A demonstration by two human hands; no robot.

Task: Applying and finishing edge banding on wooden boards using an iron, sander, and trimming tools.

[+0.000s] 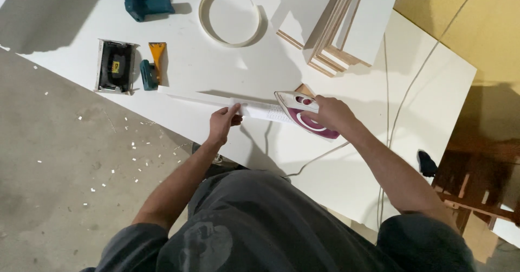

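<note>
I see right hand [326,112] clamped on the purple-white iron [304,118], pressing the white edge strip [254,109] on the upright panel at table [346,180] centre; left hand [222,121] fingers pinch the strip.

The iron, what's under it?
Under the iron lies a white strip atop a thin upright board's edge; the left hand steadies it. The part beneath the soleplate is hidden.
</note>
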